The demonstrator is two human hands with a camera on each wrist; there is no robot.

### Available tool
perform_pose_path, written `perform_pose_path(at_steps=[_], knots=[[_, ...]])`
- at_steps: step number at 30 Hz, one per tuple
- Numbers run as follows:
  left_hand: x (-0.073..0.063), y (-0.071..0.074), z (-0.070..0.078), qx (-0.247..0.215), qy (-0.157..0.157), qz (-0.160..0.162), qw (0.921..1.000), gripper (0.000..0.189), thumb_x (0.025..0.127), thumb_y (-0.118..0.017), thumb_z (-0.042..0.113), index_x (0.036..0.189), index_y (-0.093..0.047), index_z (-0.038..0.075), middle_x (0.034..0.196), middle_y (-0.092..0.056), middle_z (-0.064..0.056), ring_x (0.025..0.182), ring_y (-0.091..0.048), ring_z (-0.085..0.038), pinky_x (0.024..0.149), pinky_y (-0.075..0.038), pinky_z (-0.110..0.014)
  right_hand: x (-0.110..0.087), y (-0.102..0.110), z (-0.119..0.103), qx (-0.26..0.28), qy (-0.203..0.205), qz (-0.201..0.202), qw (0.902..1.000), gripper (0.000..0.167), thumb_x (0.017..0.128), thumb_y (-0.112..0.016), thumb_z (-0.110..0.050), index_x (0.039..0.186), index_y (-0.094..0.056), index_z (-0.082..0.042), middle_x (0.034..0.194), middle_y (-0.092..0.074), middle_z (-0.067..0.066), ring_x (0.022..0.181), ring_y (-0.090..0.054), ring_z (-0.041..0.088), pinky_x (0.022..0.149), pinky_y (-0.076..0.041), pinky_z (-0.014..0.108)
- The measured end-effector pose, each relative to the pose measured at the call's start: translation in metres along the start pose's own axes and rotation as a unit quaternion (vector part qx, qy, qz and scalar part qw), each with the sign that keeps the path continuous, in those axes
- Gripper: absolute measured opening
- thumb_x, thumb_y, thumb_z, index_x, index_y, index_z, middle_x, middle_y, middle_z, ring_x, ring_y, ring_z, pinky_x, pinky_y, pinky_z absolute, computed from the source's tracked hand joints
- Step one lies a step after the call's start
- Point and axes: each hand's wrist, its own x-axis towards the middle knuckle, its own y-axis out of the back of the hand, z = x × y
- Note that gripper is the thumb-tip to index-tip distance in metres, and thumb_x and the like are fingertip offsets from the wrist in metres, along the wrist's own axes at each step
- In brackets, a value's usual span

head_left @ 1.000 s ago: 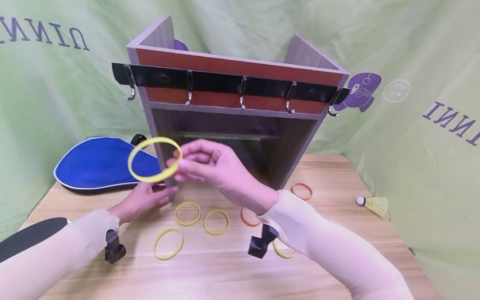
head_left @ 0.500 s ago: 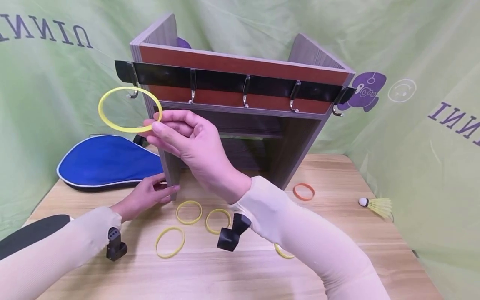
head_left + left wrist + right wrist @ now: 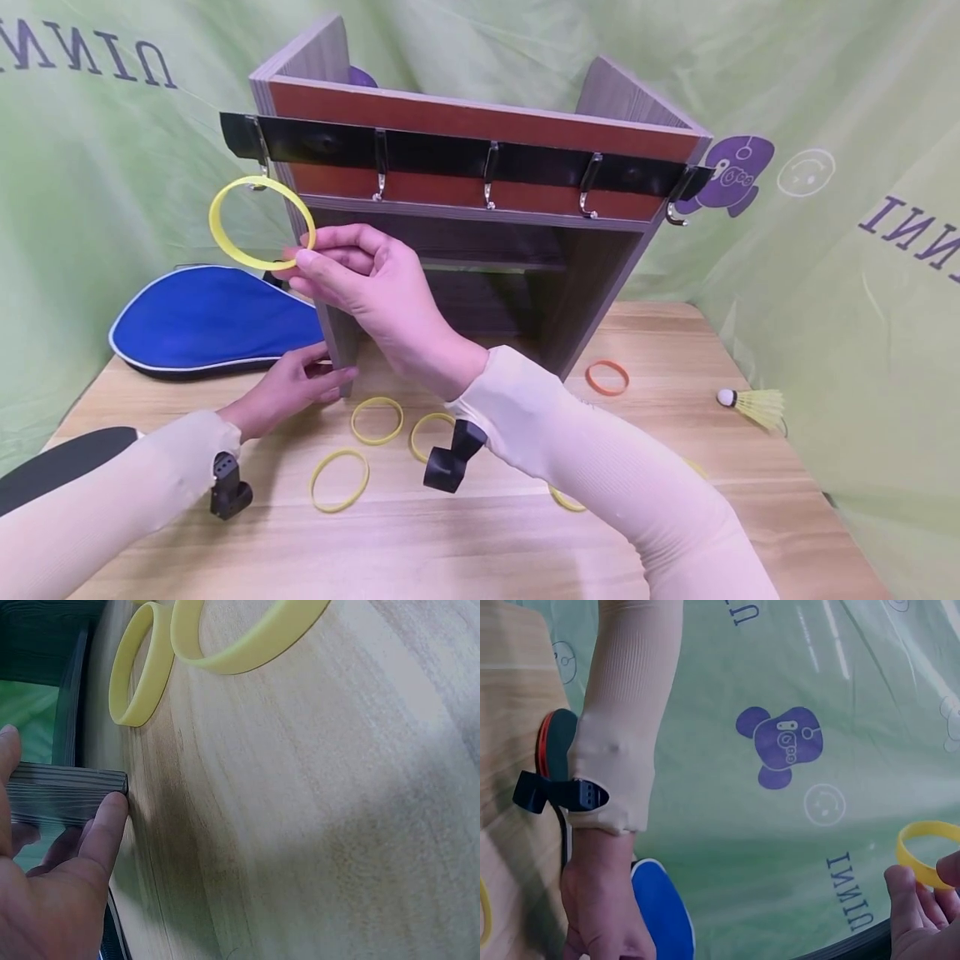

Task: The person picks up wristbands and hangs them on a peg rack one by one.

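Observation:
My right hand [image 3: 382, 292] pinches a yellow silicone wristband [image 3: 247, 260] between thumb and fingers, in front of the shelf's left end. In the head view the band's far rim overlaps the lower end of the leftmost hook [image 3: 262, 154]; whether they touch I cannot tell. That hook sits on a black rail [image 3: 435, 156] across the wooden shelf unit [image 3: 480, 111]. Down at the table, my left hand [image 3: 288, 392] grips the foot of the unit's left side panel [image 3: 67, 780], thumb and fingers on either side of it.
Several yellow bands, one of them a near band [image 3: 339, 507], and an orange band [image 3: 607, 392] lie on the wooden table [image 3: 465, 542]. A blue racket case [image 3: 213, 321] and a dark paddle [image 3: 67, 467] are at left. A yellow shuttlecock [image 3: 753, 407] rests at right.
My right hand has carried the yellow wristband up and left to the leftmost hook, and over the last half second the band has tilted slightly. The left hand stays on the panel.

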Motion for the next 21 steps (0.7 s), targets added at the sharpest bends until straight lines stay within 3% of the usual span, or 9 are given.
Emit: perform_pose_path(at_steps=[11, 21], knots=[[0.0011, 0.0009, 0.0013, 0.018, -0.004, 0.001, 0.9998, 0.057, 0.103, -0.069, 0.033, 0.149, -0.053, 0.003, 0.135, -0.067, -0.022, 0.109, -0.067, -0.026, 0.085, -0.059, -0.023, 0.001, 0.0014, 0.0027, -0.007, -0.015, -0.019, 0.9997, 0.023, 0.1, -0.064, 0.004, 0.122, -0.06, 0.007, 0.128, -0.067, 0.036, 0.121, -0.065, 0.051, 0.099, -0.06, 0.039], [0.0001, -0.0005, -0.0005, 0.006, -0.012, 0.007, 0.9999, 0.055, 0.103, -0.069, 0.029, 0.146, -0.054, 0.0, 0.131, -0.069, -0.025, 0.102, -0.07, -0.018, 0.083, -0.061, -0.024, -0.0001, 0.007, 0.0024, -0.009, -0.044, -0.033, 0.9984, 0.025, 0.101, -0.063, 0.002, 0.125, -0.058, 0.007, 0.131, -0.066, 0.037, 0.123, -0.065, 0.048, 0.103, -0.058, 0.04]])
